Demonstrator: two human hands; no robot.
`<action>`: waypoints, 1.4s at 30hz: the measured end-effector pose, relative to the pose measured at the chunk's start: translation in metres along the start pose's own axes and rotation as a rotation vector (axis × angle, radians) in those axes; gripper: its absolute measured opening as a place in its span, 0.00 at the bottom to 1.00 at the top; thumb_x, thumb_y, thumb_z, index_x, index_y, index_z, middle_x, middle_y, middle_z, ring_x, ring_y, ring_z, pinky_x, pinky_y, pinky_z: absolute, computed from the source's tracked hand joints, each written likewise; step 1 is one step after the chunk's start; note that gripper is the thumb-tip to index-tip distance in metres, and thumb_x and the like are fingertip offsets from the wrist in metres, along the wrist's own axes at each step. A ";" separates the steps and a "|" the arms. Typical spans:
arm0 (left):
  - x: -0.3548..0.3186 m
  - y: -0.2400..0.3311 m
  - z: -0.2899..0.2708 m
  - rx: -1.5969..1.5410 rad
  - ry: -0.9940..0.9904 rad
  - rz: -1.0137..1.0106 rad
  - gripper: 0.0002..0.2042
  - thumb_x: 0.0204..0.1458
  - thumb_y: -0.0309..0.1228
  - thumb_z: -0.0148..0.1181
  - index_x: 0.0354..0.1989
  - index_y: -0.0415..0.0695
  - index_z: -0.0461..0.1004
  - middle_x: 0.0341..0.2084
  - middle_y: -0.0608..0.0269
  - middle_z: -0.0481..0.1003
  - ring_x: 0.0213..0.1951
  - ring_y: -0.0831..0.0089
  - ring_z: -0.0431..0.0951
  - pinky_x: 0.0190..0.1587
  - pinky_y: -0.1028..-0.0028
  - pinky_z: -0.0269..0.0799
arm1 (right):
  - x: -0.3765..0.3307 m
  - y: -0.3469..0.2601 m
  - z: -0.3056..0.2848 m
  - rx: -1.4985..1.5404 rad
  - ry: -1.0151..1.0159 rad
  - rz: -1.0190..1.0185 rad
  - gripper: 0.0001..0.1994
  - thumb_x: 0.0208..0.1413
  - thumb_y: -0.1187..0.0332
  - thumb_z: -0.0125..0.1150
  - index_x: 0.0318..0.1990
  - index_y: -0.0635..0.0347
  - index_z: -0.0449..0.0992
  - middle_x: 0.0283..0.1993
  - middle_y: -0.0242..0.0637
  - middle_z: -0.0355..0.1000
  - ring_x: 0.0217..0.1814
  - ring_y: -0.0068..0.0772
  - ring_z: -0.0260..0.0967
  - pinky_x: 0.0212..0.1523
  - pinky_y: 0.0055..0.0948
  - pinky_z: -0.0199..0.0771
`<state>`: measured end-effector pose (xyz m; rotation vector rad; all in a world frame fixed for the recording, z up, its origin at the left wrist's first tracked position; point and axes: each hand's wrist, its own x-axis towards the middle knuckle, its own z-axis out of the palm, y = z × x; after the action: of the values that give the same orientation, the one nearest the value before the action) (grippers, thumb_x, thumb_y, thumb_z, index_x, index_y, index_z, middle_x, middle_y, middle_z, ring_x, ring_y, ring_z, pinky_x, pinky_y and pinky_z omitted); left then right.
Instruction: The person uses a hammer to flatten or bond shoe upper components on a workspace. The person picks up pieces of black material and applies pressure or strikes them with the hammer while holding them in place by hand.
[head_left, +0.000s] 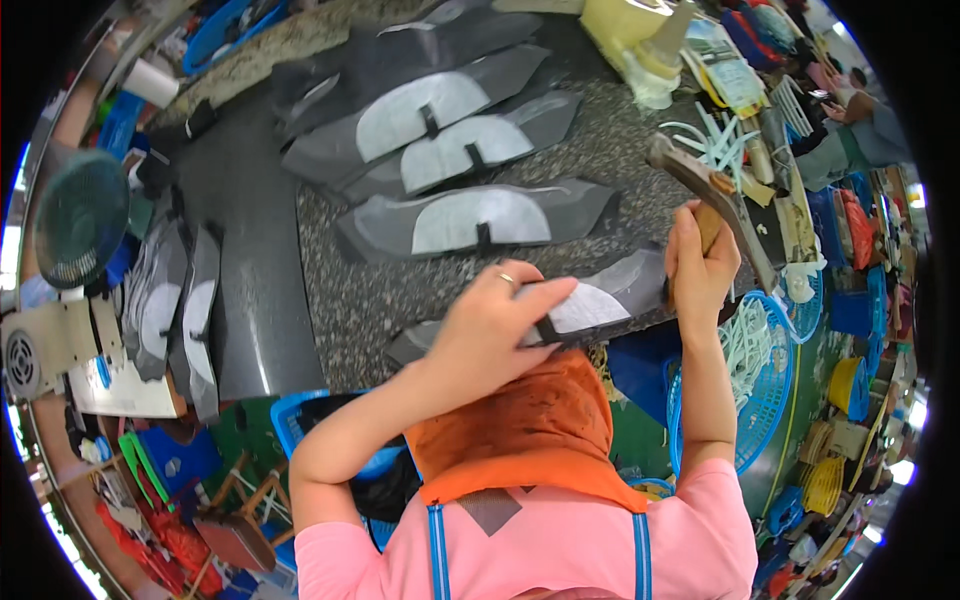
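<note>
On the speckled stone worktop (pixel 330 290), a dark grey cut piece with a white half-round patch (pixel 592 308) lies along the near edge. My left hand (pixel 490 325) presses on it, fingers and thumb bent around its black tab (pixel 546 328). My right hand (pixel 703 255) is closed round the wooden handle of a hammer (pixel 745 235), held at the piece's right end. The hammer's long metal head slants across above that hand. Just beyond lies a matching grey piece (pixel 375 225) with its own white patch and tab. Further similar pieces (pixel 330 150) overlap behind it.
More grey pieces (pixel 200 320) lie on the dark surface at left, near a green fan (pixel 82 220). A yellowish container (pixel 625 35) and pale strips (pixel 715 145) sit at the far right. A blue basket (pixel 765 400) of pale strips stands below my right side.
</note>
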<state>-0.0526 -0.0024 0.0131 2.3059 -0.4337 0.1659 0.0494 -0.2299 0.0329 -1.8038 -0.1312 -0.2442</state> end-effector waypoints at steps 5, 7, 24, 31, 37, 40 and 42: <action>0.094 -0.026 -0.089 0.926 0.530 0.311 0.36 0.33 0.25 0.73 0.58 0.49 0.71 0.55 0.47 0.69 0.57 0.48 0.69 0.60 0.53 0.63 | -0.001 0.018 -0.027 0.074 0.151 0.064 0.09 0.64 0.64 0.58 0.43 0.59 0.69 0.21 0.25 0.64 0.15 0.14 0.56 0.15 0.17 0.55; 0.111 -0.041 -0.080 0.882 0.482 0.305 0.34 0.33 0.26 0.73 0.57 0.47 0.72 0.54 0.47 0.69 0.57 0.50 0.70 0.59 0.55 0.64 | 0.002 0.029 -0.021 -0.053 0.150 -0.030 0.10 0.62 0.61 0.60 0.41 0.58 0.73 0.22 0.22 0.64 0.17 0.13 0.57 0.17 0.18 0.57; 0.025 0.018 -0.024 0.281 -0.558 -0.352 0.11 0.50 0.30 0.65 0.38 0.39 0.72 0.28 0.49 0.78 0.30 0.51 0.79 0.33 0.59 0.72 | -0.014 0.003 0.016 -0.183 -0.498 -0.077 0.18 0.51 0.58 0.69 0.42 0.61 0.74 0.30 0.42 0.74 0.32 0.45 0.74 0.36 0.38 0.73; 0.007 -0.005 -0.014 0.058 -0.103 -0.271 0.12 0.46 0.22 0.68 0.40 0.37 0.76 0.21 0.59 0.74 0.22 0.74 0.71 0.29 0.72 0.69 | -0.017 0.016 0.042 -0.083 -0.779 -0.167 0.16 0.48 0.65 0.65 0.39 0.64 0.67 0.29 0.50 0.72 0.34 0.59 0.72 0.34 0.48 0.71; 0.031 0.010 -0.019 -0.263 -0.168 -0.246 0.15 0.46 0.21 0.68 0.44 0.40 0.76 0.22 0.64 0.73 0.23 0.78 0.71 0.28 0.77 0.69 | -0.031 0.008 0.009 -0.012 -0.656 -0.068 0.16 0.52 0.70 0.63 0.49 0.61 0.73 0.33 0.43 0.72 0.34 0.44 0.73 0.37 0.37 0.74; 0.025 0.009 -0.021 -0.233 -0.170 -0.242 0.16 0.45 0.25 0.69 0.45 0.42 0.76 0.24 0.62 0.75 0.23 0.72 0.75 0.28 0.74 0.71 | -0.028 -0.005 0.005 0.053 -0.715 -0.006 0.17 0.51 0.75 0.63 0.50 0.61 0.73 0.34 0.36 0.69 0.33 0.31 0.69 0.37 0.31 0.72; 0.026 0.012 -0.018 0.002 -0.149 -0.014 0.16 0.44 0.28 0.70 0.43 0.43 0.76 0.28 0.59 0.77 0.26 0.65 0.78 0.29 0.70 0.74 | -0.027 -0.011 0.002 0.034 -0.733 0.136 0.16 0.51 0.76 0.66 0.48 0.62 0.72 0.34 0.30 0.67 0.35 0.23 0.64 0.38 0.26 0.69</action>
<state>-0.0326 -0.0042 0.0404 2.3309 -0.4919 -0.0123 0.0210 -0.2243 0.0369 -1.7835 -0.5204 0.5239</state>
